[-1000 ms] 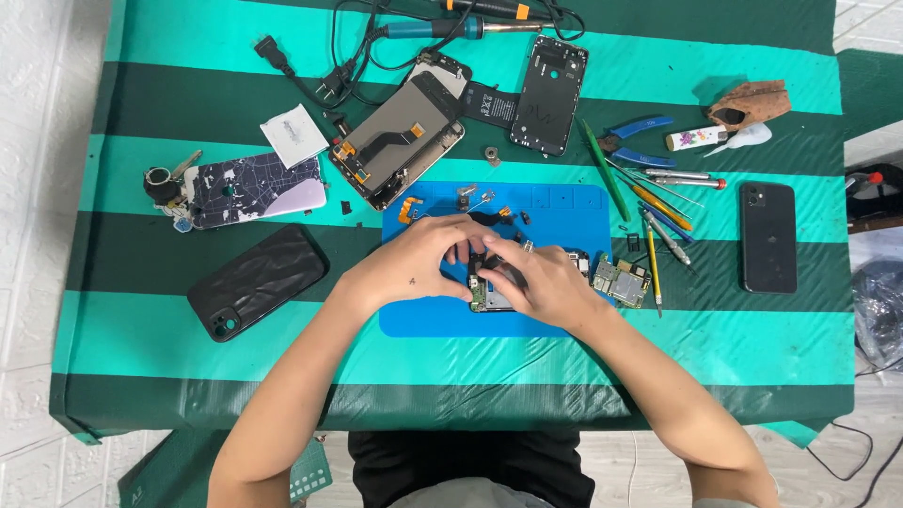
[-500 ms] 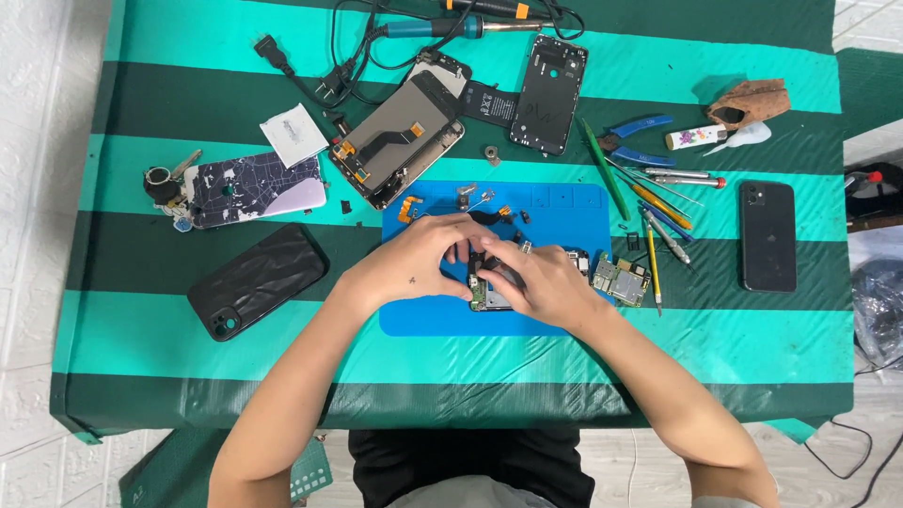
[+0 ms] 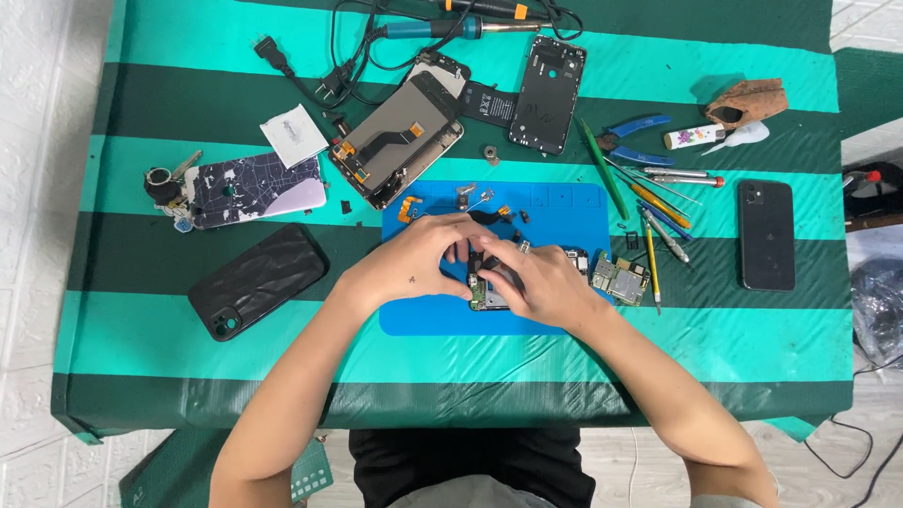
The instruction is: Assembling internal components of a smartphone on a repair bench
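The near part of the blue mat (image 3: 414, 315) is left bare; its far edge is crowded by small parts (image 3: 467, 196), its right by a circuit board (image 3: 621, 278) and screwdrivers (image 3: 658, 221).

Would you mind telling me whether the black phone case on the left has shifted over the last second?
No. The black phone case lies at the same slant on the dark stripe, left of the blue mat, as before.

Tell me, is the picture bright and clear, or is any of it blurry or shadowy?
Head view: bright, even light, only soft short shadows under the left hand and right hand; the circuit board between them is mostly hidden by fingers; the tools look sharp, no blur; faint sheen on the black phone; table edges lean slightly, mild wide-angle distortion.
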